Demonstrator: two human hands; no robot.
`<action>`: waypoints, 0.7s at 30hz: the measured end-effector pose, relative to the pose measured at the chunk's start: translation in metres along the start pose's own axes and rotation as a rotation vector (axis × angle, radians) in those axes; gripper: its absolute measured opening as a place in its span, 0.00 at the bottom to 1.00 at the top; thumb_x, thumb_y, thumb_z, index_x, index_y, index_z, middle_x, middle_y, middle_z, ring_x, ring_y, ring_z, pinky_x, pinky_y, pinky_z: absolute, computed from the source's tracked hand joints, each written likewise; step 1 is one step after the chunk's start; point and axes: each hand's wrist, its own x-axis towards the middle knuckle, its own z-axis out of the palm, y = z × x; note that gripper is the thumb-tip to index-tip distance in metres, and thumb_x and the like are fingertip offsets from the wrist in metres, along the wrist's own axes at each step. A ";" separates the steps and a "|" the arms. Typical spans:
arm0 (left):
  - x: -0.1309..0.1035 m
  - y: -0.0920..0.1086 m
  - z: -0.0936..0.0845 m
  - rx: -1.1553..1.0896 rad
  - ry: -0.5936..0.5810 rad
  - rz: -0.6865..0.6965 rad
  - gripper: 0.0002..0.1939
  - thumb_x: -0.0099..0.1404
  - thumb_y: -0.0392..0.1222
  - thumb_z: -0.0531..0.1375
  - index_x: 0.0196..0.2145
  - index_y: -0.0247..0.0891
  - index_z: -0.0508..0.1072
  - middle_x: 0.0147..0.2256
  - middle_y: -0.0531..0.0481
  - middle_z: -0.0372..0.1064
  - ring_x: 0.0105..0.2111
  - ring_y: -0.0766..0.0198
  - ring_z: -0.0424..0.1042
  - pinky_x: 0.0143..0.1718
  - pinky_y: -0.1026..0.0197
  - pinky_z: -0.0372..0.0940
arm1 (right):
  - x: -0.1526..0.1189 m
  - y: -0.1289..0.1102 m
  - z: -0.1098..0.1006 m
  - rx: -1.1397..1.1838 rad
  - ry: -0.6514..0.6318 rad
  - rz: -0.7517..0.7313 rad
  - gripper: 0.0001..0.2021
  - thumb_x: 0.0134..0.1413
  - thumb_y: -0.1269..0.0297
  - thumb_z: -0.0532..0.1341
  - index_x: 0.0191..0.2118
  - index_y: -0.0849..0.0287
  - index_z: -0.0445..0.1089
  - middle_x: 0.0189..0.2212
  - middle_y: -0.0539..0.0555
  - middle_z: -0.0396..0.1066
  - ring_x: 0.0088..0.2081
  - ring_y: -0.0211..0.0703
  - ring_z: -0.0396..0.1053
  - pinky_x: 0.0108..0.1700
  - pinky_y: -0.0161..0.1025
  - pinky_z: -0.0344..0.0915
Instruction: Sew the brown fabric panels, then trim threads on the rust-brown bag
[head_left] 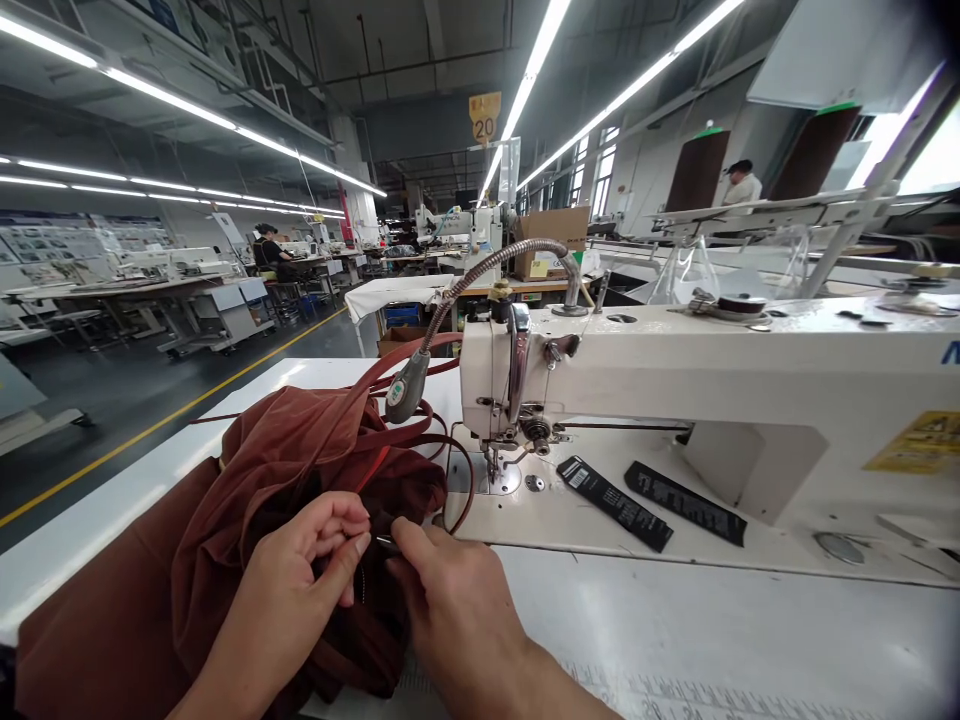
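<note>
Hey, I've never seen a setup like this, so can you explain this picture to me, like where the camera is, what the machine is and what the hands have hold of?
There's no robot here: these are a person's own bare hands, seen from a camera worn on their head, looking forward and down. The big white machine is a sewing machine, with a bendy-necked lamp at its needle end. Two black labels lie on its bed. On the white table, left of the needle, is a heap of reddish-brown fabric. The left hand is over the fabric, fingertips together; whatever they may pinch is too small to make out. The right hand holds a thin, shiny metal tool, mostly hidden.
</note>
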 end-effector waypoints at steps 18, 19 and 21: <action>0.001 0.001 -0.001 0.044 -0.002 0.024 0.09 0.59 0.45 0.53 0.37 0.41 0.60 0.26 0.58 0.63 0.18 0.72 0.63 0.24 0.68 0.64 | 0.007 -0.004 -0.006 -0.282 -0.080 -0.069 0.17 0.51 0.73 0.53 0.49 0.57 0.59 0.31 0.51 0.69 0.27 0.42 0.68 0.24 0.35 0.56; 0.001 0.001 -0.001 0.050 0.002 0.029 0.09 0.59 0.45 0.53 0.37 0.41 0.60 0.26 0.57 0.64 0.17 0.72 0.63 0.24 0.67 0.64 | 0.008 -0.005 -0.007 -0.295 -0.090 -0.068 0.18 0.50 0.74 0.53 0.48 0.57 0.59 0.31 0.51 0.69 0.27 0.42 0.68 0.24 0.35 0.56; 0.002 0.002 -0.001 0.065 0.009 0.039 0.09 0.59 0.45 0.53 0.37 0.41 0.60 0.28 0.56 0.64 0.17 0.73 0.63 0.23 0.67 0.64 | 0.008 -0.007 -0.008 -0.324 -0.106 -0.067 0.18 0.48 0.75 0.54 0.47 0.58 0.59 0.30 0.51 0.69 0.27 0.43 0.68 0.22 0.35 0.55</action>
